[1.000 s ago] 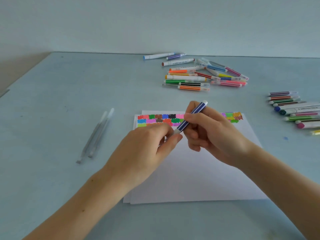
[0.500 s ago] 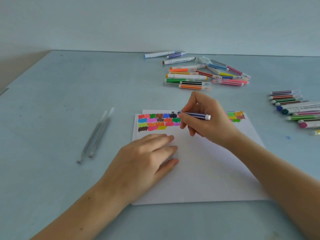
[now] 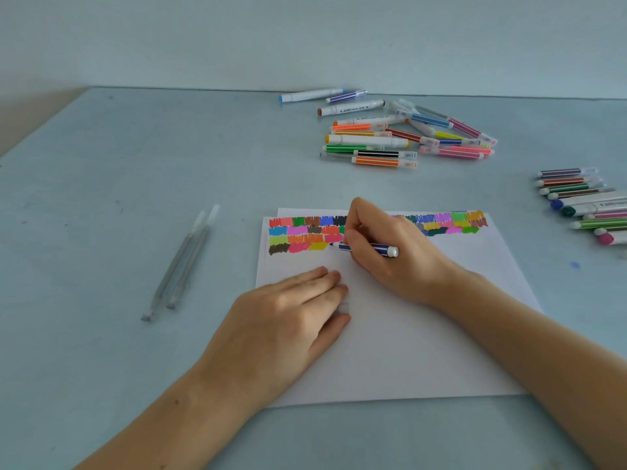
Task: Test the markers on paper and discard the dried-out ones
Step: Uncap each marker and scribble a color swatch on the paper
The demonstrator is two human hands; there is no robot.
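Navy striped marker [image 3: 368,248] pinched in our right hand [image 3: 390,252] | tip at paper [image 3: 407,334], beside yellow swatch [image 3: 317,246] | left hand [image 3: 288,320] flat on paper, cap [image 3: 343,307] tucked under fingers | next: scribble, judge ink.

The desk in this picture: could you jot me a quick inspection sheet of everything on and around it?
Surface: pale blue table, small blue spot at right.
Job's things: white paper with rows of colour patches; blue striped marker, tip beside the yellow patch.
Clutter: marker pile at the back; marker row at right; two grey pens at left.
Hands: right hand grips the marker; left hand rests on the paper, a pale cap at its fingers.
Cables: nothing seen.
Surroundings: plain pale wall.
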